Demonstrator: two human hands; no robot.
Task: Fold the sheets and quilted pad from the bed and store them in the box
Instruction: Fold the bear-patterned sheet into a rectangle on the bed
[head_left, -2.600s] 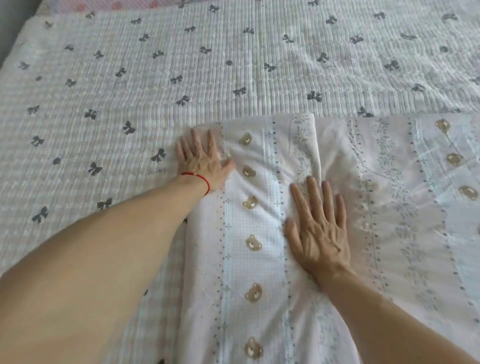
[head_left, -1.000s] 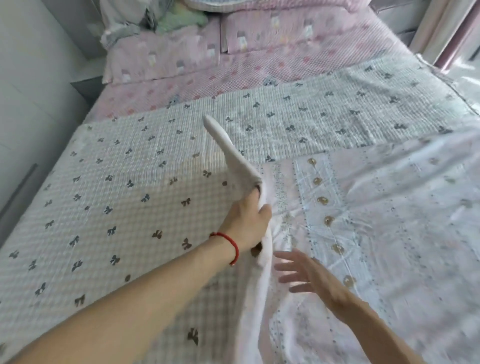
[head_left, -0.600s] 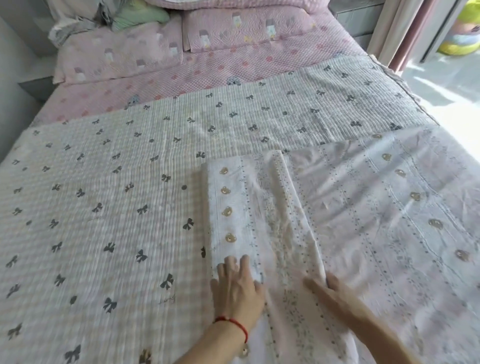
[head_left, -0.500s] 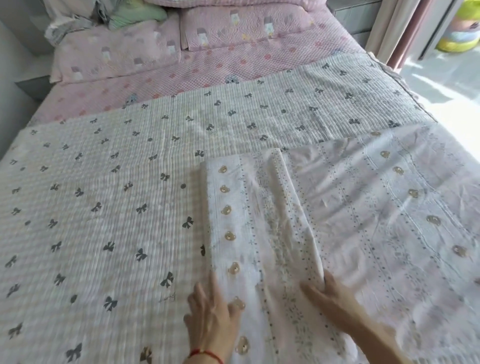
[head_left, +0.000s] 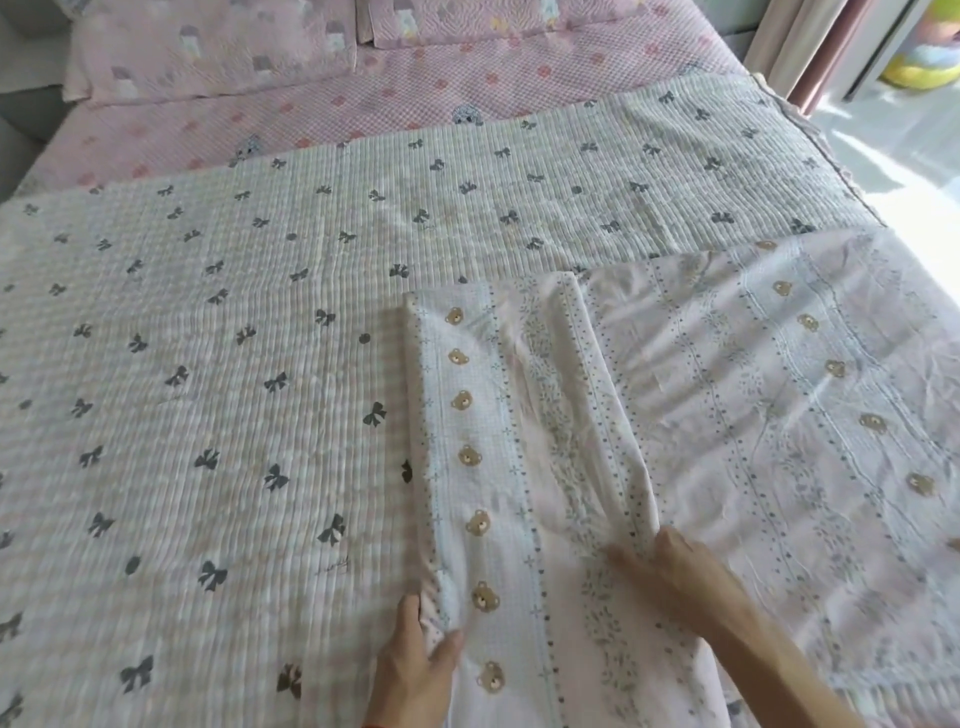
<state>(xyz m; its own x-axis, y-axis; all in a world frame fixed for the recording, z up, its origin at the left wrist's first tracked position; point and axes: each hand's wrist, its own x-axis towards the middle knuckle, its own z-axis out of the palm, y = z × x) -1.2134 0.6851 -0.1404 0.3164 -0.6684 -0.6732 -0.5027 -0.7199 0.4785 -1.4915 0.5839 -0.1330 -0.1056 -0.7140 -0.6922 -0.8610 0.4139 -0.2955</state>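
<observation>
Both hands on sheet (head_left: 519, 467): left hand (head_left: 410, 670) pinches fold, right hand (head_left: 675, 571) flat; pillows (head_left: 208, 47) beyond.

Only writing I can spot is a tiny cursive scribble printed on the quilted pad (head_left: 208, 415), just up and to the left of where the left hand (head_left: 415, 670) pinches the sheet (head_left: 519, 467) edge, and it's too small for me to actually read.

Single head view looks forward and down, close over the bed (head_left: 363, 104)
</observation>
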